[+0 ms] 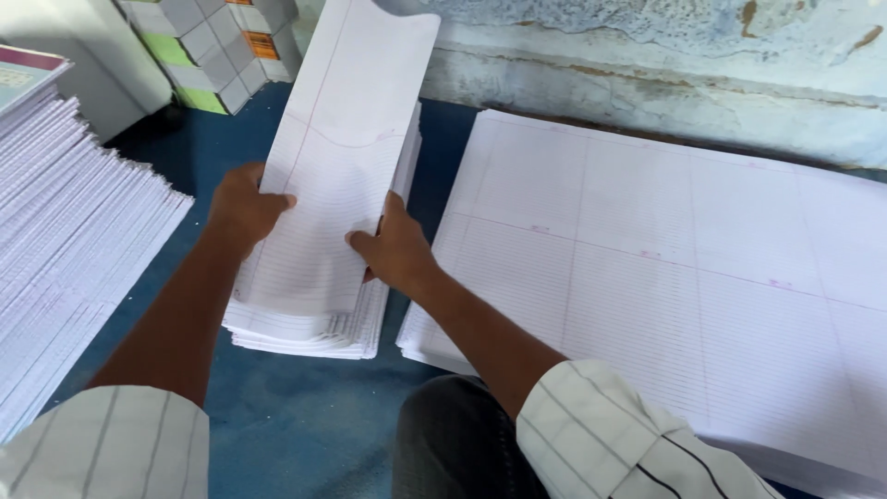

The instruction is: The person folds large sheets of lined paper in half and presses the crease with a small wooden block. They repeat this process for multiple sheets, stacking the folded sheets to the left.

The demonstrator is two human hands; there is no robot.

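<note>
Both hands, left hand (242, 205) at nine o'clock and right hand (395, 248) at three, clasp the edges of a thin, floppy folded ruled sheet (337, 157) above its stack (309, 328), likely needing two-sided support.

Both hands, left hand (242, 205) and right hand (395, 248), grip a folded white ruled paper sheet (333, 176) at frame centre, above a narrow folded-sheet stack (309, 331); large ruled sheets (684, 268) right.

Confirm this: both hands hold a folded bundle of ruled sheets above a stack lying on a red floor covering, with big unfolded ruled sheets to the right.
One detail is wrong: the floor covering is blue, not red, as the head view shows. The rest holds: the left hand and right hand hold the folded bundle above the stack, with the big unfolded ruled sheets to the right.
</note>
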